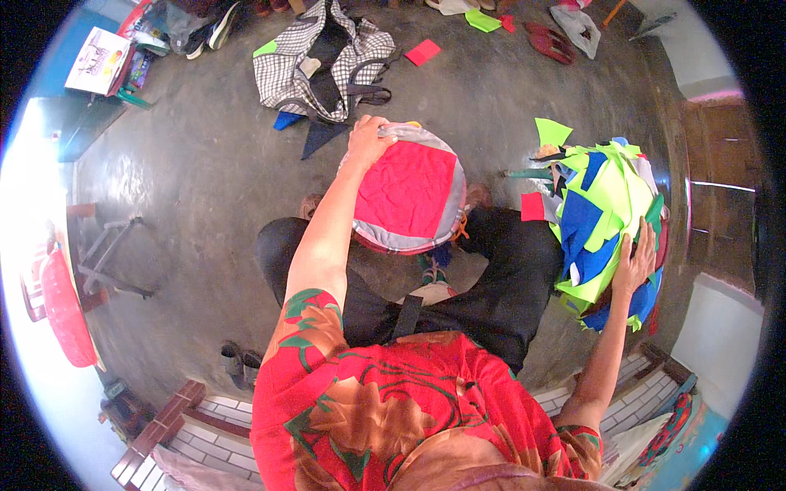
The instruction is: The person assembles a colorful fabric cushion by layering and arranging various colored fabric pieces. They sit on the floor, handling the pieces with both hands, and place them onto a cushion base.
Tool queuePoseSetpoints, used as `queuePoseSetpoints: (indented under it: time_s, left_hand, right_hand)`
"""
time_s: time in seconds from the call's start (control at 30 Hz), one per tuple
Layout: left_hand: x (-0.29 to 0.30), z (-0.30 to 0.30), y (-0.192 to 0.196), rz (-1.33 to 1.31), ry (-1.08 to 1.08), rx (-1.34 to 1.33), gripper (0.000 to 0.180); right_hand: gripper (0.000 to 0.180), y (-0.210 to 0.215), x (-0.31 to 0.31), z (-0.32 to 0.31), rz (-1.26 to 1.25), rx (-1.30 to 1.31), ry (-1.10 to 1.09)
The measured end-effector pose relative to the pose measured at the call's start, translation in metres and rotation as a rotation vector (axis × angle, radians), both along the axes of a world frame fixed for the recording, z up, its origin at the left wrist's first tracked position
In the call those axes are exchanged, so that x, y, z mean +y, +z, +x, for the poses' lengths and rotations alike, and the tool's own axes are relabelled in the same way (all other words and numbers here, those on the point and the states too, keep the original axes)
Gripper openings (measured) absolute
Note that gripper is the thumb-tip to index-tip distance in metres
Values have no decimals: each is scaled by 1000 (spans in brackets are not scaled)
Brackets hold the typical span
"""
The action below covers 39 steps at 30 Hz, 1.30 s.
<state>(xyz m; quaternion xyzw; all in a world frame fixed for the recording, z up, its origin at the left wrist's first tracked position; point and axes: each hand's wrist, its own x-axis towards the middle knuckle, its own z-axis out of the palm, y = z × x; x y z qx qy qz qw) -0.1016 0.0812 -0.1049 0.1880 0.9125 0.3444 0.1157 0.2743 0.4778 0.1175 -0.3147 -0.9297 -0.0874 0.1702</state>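
Round red-and-grey fabric cushion (pixel 409 196) rests on the knees, far rim gripped by left hand (pixel 368 137), fingers curled over it. Right hand (pixel 636 260) lies flat, fingers spread, on heap of green, blue felt scraps (pixel 602 213) beside right leg

checked bag (pixel 321 65) on floor | red slippers (pixel 550 41) | red plastic chair (pixel 61 303) | loose red fabric square (pixel 422 52)

There is one round red and grey cushion (pixel 409 196), one big pile of cloth scraps (pixel 602 221), one checked bag (pixel 321 61) and two hands.
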Motion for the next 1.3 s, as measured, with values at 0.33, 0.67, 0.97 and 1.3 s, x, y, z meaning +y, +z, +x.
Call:
queuePoseSetpoints:
  time_s: [0.33, 0.67, 0.97, 1.3]
  left_hand:
    - [-24, 61, 33, -361, -28, 137, 69]
    - [-51, 126, 46, -639, -74, -4, 80]
    - [-60, 181, 54, -778, -177, -69, 77]
    - [-58, 220, 62, -777, -233, -42, 79]
  right_hand:
    - [51, 0, 0, 0, 34, 15, -5]
    - [53, -9, 8, 0, 52, 60, -9]
    - [54, -11, 9, 1, 65, 80, -9]
    - [53, -8, 11, 5, 95, 31, -34]
